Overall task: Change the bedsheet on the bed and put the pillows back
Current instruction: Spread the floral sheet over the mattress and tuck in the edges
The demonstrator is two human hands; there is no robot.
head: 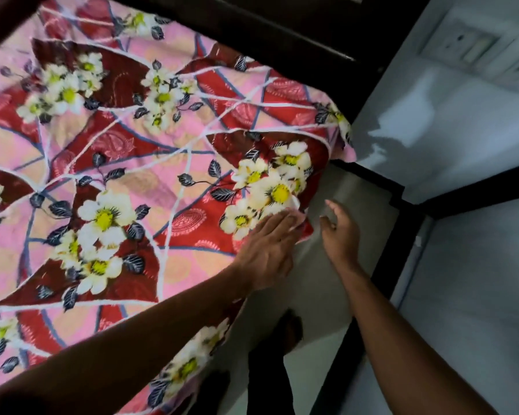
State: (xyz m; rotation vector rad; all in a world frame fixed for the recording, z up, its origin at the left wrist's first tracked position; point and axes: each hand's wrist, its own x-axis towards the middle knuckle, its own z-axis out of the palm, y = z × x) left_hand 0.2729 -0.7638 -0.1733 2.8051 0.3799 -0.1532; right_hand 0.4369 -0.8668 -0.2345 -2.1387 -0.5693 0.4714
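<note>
A pink and red floral bedsheet (126, 163) lies spread over the bed, with its edge bunched and folded near the bed's right side. My left hand (270, 250) lies flat on that folded edge, fingers straight and pressing the cloth down. My right hand (339, 232) hovers just to the right of the sheet's edge, over a bare grey strip of mattress (351, 199), fingers loosely spread and holding nothing. No pillows are in view.
A dark wooden headboard (282, 28) runs along the top. A black bed frame edge (402, 259) borders the mattress on the right, with pale floor (477, 295) beyond. A switch panel (477, 52) sits on the wall at the top right. My feet (288, 330) show below.
</note>
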